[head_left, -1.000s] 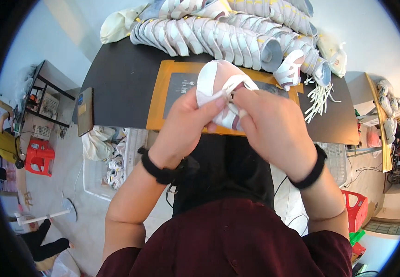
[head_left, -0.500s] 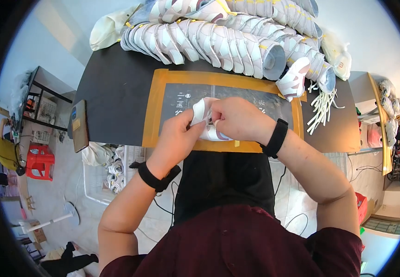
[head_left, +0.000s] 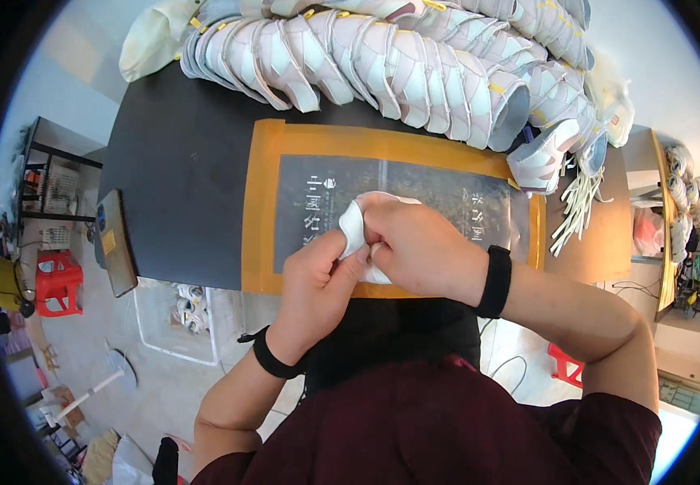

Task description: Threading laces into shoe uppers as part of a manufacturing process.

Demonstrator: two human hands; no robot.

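A white shoe (head_left: 358, 226) rests low over a dark mat with an orange border (head_left: 261, 202) on the black table (head_left: 172, 162). My left hand (head_left: 317, 279) pinches its near side with thumb and fingers. My right hand (head_left: 414, 246) covers most of the shoe from the right and grips it. Only the shoe's left end and a bit of its lower edge show between my hands. Both wrists wear black bands.
A long row of white and pale pink shoes (head_left: 382, 56) lines the table's far edge. Loose white laces (head_left: 576, 206) lie at the right. A phone (head_left: 115, 242) sits at the table's left edge. A red stool (head_left: 59, 283) and a white crate (head_left: 180, 311) stand on the floor.
Both hands have lowered the shoe from up near my face down onto the mat. My right hand now covers more of it.
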